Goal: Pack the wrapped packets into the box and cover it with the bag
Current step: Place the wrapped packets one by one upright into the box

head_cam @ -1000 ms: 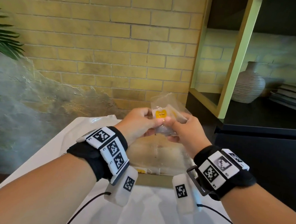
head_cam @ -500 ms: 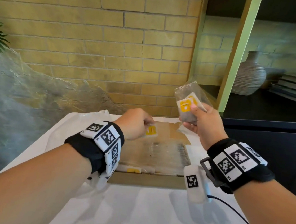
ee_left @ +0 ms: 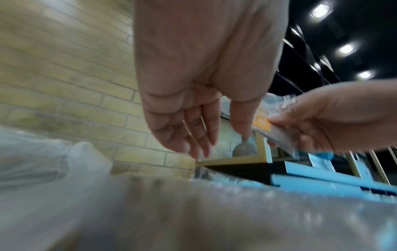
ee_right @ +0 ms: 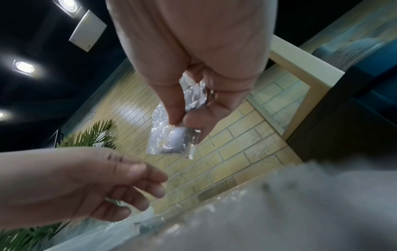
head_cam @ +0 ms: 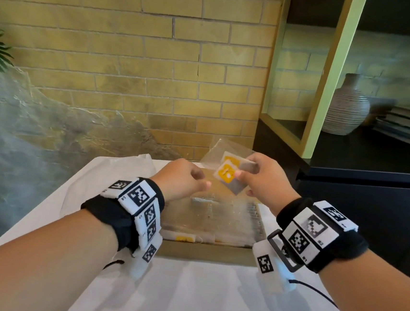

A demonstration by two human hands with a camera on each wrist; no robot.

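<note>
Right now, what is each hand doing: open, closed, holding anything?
Left hand: open, fingers loosely extended, holding nothing.
Right hand: pinching wrapped packets above the box.

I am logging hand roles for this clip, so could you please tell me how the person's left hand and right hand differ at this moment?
The right hand pinches clear-wrapped packets with yellow labels between thumb and fingers; the left hand holds nothing. The right hand's grip is closed on the plastic, while the left hand's fingers hang loosely extended. Both hover above the brown cardboard box and wear black wristbands.
</note>
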